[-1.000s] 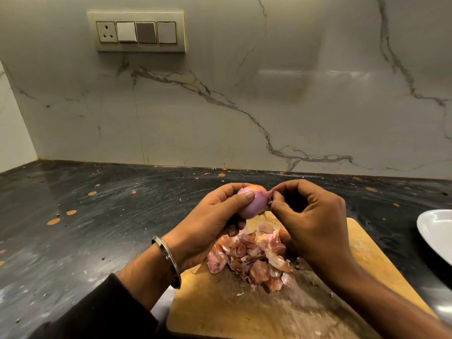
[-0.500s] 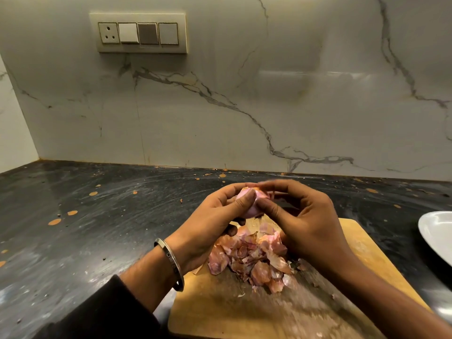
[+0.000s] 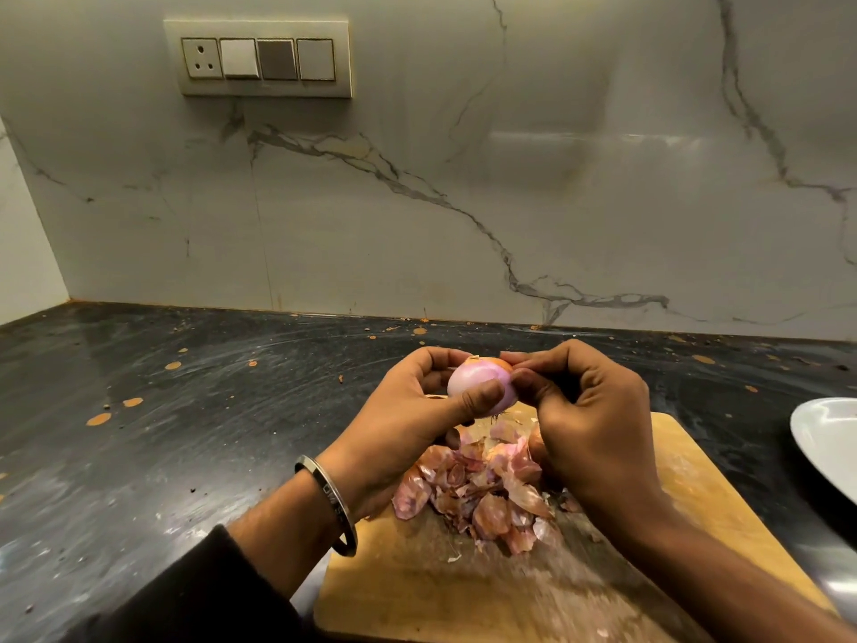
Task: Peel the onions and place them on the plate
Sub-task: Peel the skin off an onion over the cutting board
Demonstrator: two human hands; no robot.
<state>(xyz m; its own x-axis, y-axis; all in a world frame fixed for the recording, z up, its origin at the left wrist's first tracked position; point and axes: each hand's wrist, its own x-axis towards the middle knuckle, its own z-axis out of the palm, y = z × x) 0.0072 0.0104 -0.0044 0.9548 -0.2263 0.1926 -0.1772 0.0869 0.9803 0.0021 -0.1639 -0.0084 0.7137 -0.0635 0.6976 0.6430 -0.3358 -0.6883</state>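
Above dark counter [image 3: 185, 433], both hands grip a glossy pink onion [image 3: 477, 382], orange skin clinging on top

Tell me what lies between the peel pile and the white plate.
In the head view: the right hand, bare wooden cutting board, then dark countertop before the plate; peel pile.

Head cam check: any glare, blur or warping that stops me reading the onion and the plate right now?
Head view: dim warm light; the onion reads sharp between the left hand and right hand. Soft glare streak on the marble wall; wet sheen on the countertop. Near cutting board smeared; wide-angle bends edges; plate cropped at right.
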